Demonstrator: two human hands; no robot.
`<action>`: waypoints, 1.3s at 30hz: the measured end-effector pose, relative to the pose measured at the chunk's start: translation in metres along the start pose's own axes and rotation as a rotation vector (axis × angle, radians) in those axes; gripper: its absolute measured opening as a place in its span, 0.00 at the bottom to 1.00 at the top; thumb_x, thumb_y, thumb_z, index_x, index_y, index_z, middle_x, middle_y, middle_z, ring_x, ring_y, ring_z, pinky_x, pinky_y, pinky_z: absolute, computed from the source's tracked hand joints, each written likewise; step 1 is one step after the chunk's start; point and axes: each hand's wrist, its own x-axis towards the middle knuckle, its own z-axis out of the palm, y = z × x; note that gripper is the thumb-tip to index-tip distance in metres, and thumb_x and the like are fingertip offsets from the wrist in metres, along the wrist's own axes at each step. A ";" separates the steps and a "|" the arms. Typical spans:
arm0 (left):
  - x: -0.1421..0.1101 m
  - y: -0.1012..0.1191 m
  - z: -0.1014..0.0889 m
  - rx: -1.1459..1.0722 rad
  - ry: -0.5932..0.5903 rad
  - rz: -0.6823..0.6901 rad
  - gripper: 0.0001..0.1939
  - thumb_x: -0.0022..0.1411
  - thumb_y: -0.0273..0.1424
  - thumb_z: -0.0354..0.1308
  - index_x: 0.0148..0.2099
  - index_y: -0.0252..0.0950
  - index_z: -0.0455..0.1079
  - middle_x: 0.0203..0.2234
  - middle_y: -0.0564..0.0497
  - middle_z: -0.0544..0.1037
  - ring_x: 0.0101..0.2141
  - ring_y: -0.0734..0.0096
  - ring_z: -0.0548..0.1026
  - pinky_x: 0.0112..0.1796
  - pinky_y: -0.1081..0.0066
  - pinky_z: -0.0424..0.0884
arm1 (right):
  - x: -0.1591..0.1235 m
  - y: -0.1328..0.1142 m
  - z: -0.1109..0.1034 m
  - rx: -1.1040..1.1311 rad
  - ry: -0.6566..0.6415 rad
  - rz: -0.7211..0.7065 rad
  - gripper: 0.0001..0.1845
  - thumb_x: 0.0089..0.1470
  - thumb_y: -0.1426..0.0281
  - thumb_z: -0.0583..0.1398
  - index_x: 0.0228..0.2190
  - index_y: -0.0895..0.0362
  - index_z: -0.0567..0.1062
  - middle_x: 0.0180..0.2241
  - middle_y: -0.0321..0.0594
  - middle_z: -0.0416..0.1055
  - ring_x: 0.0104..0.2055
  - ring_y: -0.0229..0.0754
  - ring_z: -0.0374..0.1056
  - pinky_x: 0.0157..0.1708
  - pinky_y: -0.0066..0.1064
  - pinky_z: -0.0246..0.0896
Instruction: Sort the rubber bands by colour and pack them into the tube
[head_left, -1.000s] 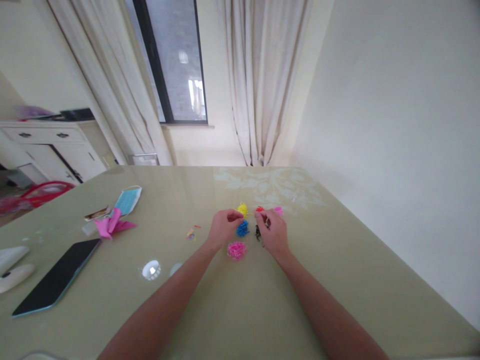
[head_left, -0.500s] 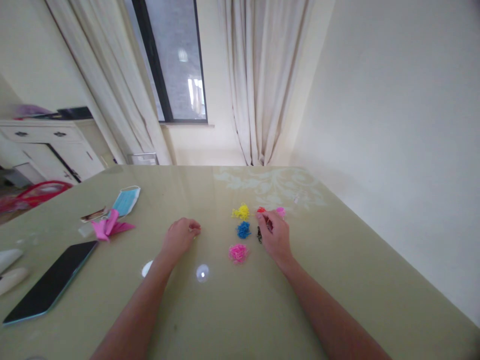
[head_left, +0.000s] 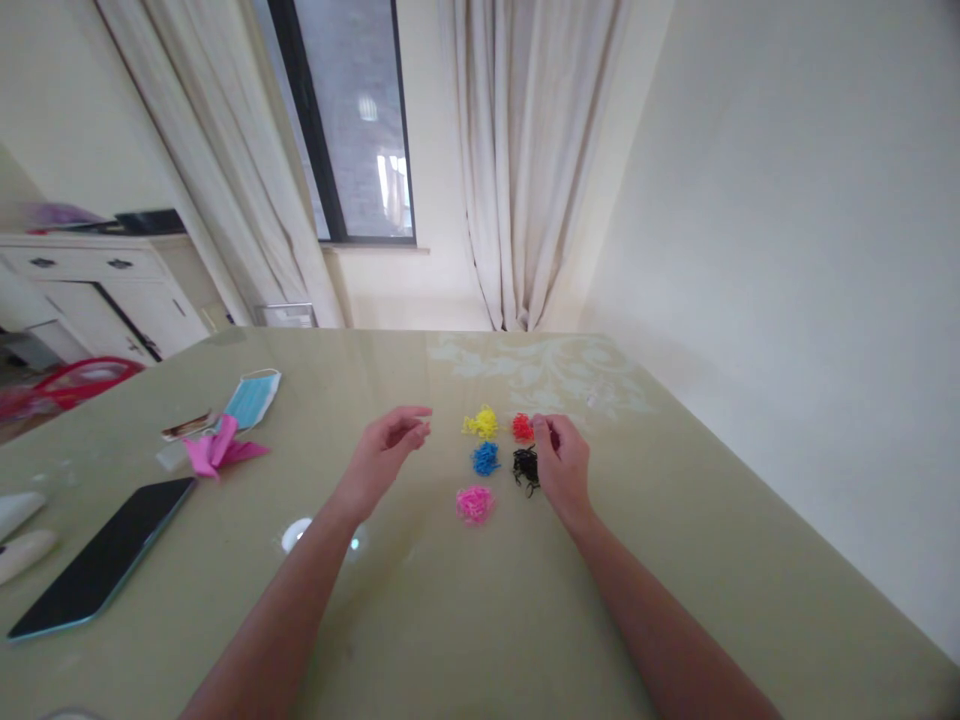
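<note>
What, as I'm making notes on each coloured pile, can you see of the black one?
The black pile is a loose, tangled heap of small, thin strands or loops, perhaps rubber or plastic bands, with a few straying at its near edge. It lies on the table, nearer the camera than the red pile and to the right of the blue pile, apart from the latter. The right hand is close at its right side; whether they touch is unclear.

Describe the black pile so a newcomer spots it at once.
On the greenish table, find the right hand. The black pile of thin, tangled pieces lies beside it, between that hand and the blue pile. Its dark colour sets it apart from the brighter neighbouring piles.
</note>
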 end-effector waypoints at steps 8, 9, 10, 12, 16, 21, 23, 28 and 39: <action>-0.015 0.075 0.040 -0.364 -0.259 -0.047 0.19 0.59 0.44 0.70 0.47 0.37 0.77 0.37 0.46 0.86 0.38 0.62 0.83 0.42 0.64 0.79 | 0.004 0.005 -0.001 0.017 0.030 0.055 0.22 0.67 0.55 0.54 0.31 0.56 0.78 0.29 0.40 0.75 0.31 0.43 0.67 0.33 0.34 0.59; -0.015 0.079 0.043 -0.372 -0.270 -0.041 0.19 0.59 0.44 0.71 0.46 0.37 0.76 0.37 0.46 0.86 0.37 0.62 0.83 0.41 0.64 0.79 | 0.004 0.004 -0.001 0.025 0.033 0.062 0.22 0.67 0.55 0.55 0.31 0.56 0.78 0.29 0.41 0.75 0.31 0.43 0.68 0.34 0.34 0.60; -0.016 0.082 0.045 -0.378 -0.281 -0.035 0.19 0.59 0.44 0.71 0.45 0.37 0.76 0.36 0.46 0.86 0.37 0.62 0.83 0.40 0.65 0.79 | 0.004 0.003 -0.001 0.035 0.034 0.069 0.22 0.67 0.55 0.55 0.31 0.56 0.78 0.30 0.41 0.76 0.32 0.44 0.68 0.35 0.34 0.60; -0.016 0.087 0.049 -0.378 -0.303 -0.027 0.17 0.59 0.43 0.71 0.41 0.36 0.76 0.35 0.46 0.86 0.36 0.62 0.83 0.38 0.65 0.79 | 0.005 0.002 -0.001 0.055 0.042 0.081 0.21 0.66 0.55 0.55 0.31 0.56 0.78 0.30 0.42 0.77 0.33 0.45 0.69 0.36 0.35 0.61; -0.012 0.087 0.057 -0.337 -0.314 -0.003 0.15 0.54 0.41 0.74 0.36 0.35 0.78 0.32 0.47 0.85 0.33 0.64 0.82 0.37 0.65 0.78 | 0.008 0.000 -0.002 0.109 0.066 0.117 0.20 0.65 0.56 0.55 0.31 0.56 0.78 0.31 0.43 0.78 0.34 0.46 0.71 0.38 0.36 0.62; 0.017 0.060 0.084 -0.216 -0.277 -0.018 0.14 0.52 0.41 0.72 0.37 0.37 0.82 0.33 0.48 0.86 0.35 0.63 0.81 0.40 0.65 0.77 | 0.013 0.001 -0.003 0.159 0.105 0.200 0.22 0.64 0.55 0.55 0.30 0.56 0.80 0.26 0.40 0.76 0.29 0.45 0.68 0.32 0.35 0.60; 0.034 0.043 0.101 -0.070 -0.274 -0.027 0.14 0.56 0.40 0.69 0.40 0.37 0.83 0.34 0.47 0.86 0.36 0.62 0.81 0.41 0.64 0.77 | 0.014 0.003 -0.003 0.164 0.115 0.218 0.23 0.64 0.54 0.55 0.29 0.56 0.80 0.24 0.39 0.74 0.28 0.44 0.66 0.30 0.34 0.58; 0.065 0.008 0.144 0.136 -0.259 -0.012 0.09 0.57 0.34 0.66 0.38 0.35 0.84 0.32 0.46 0.86 0.36 0.59 0.82 0.43 0.61 0.76 | 0.015 0.007 -0.001 0.170 0.127 0.238 0.22 0.62 0.55 0.56 0.29 0.56 0.81 0.24 0.39 0.74 0.27 0.44 0.67 0.30 0.34 0.58; 0.056 -0.010 0.080 0.459 -0.142 0.067 0.10 0.58 0.32 0.62 0.40 0.39 0.83 0.39 0.44 0.83 0.36 0.59 0.79 0.47 0.60 0.73 | 0.012 0.003 -0.001 0.167 0.090 0.267 0.23 0.62 0.54 0.56 0.29 0.57 0.81 0.25 0.39 0.74 0.28 0.44 0.66 0.31 0.34 0.58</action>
